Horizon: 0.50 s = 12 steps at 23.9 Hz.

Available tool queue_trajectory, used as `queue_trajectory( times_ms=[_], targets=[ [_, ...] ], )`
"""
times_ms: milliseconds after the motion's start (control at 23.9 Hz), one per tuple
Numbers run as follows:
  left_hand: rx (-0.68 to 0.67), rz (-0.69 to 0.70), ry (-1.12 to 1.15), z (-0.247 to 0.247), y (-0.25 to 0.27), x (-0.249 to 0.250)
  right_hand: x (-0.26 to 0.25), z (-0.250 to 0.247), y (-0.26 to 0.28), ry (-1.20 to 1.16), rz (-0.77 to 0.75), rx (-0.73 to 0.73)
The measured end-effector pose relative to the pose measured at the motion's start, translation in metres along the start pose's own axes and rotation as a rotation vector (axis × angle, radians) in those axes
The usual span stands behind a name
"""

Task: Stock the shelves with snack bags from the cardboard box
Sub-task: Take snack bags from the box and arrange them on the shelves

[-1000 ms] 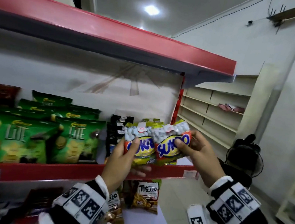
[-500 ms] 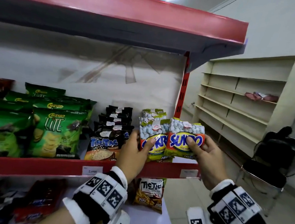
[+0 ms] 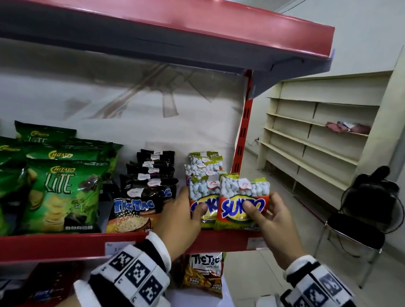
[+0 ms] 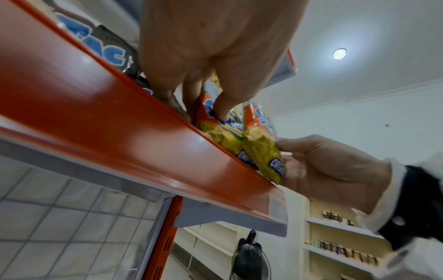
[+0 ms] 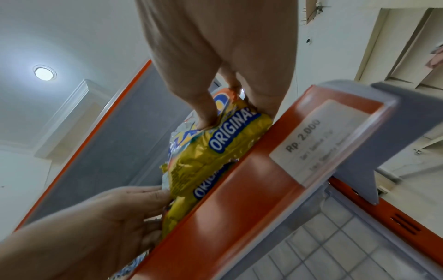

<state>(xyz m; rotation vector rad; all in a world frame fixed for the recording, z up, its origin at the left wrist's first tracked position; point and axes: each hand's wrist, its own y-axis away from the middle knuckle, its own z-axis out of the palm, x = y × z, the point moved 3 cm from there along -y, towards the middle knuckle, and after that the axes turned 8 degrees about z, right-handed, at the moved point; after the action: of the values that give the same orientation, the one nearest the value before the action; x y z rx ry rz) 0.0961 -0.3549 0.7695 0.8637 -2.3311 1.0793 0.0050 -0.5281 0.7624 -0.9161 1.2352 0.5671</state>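
Note:
Two Sukro peanut bags stand side by side at the right end of the red shelf [image 3: 62,247]. My left hand [image 3: 184,217] pinches the left Sukro bag [image 3: 201,199], thumb on its front; the left wrist view shows this left bag [image 4: 215,130] gripped between thumb and fingers. My right hand [image 3: 269,216] holds the right Sukro bag [image 3: 240,204], thumb on the logo, fingers behind it. From the right wrist, the right bag [image 5: 215,149] sits just behind the shelf's front lip [image 5: 251,189]. More Sukro bags [image 3: 205,162] stand in a row behind. The cardboard box is out of view.
Black Tic Tac bags [image 3: 144,192] stand left of the Sukro row, green Chitato Lite bags [image 3: 61,189] further left. An upper red shelf [image 3: 162,18] hangs overhead. A Tic Tac bag [image 3: 203,272] sits on the lower shelf. Cream wall shelves [image 3: 315,141] and a black fan [image 3: 371,202] stand to the right.
Both hands have brought the two Sukro bags down and inward onto the shelf's right end, in front of the Sukro row. My head has moved closer to the shelf.

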Motion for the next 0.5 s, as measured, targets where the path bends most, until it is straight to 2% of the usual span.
queue_trajectory(
  times_ms=[209, 418, 502],
  targets=[
    [-0.050, 0.019, -0.054, 0.006, -0.011, 0.004, 0.005, 0.004, -0.005, 0.160, -0.100, 0.131],
    [-0.017, 0.013, 0.008, 0.005, -0.028, -0.002, 0.012, 0.011, -0.015, 0.345, -0.037, 0.054],
    [-0.035, 0.038, 0.029, 0.005, -0.027, -0.003, 0.015, 0.010, -0.015, 0.427, -0.025, 0.080]
  ],
)
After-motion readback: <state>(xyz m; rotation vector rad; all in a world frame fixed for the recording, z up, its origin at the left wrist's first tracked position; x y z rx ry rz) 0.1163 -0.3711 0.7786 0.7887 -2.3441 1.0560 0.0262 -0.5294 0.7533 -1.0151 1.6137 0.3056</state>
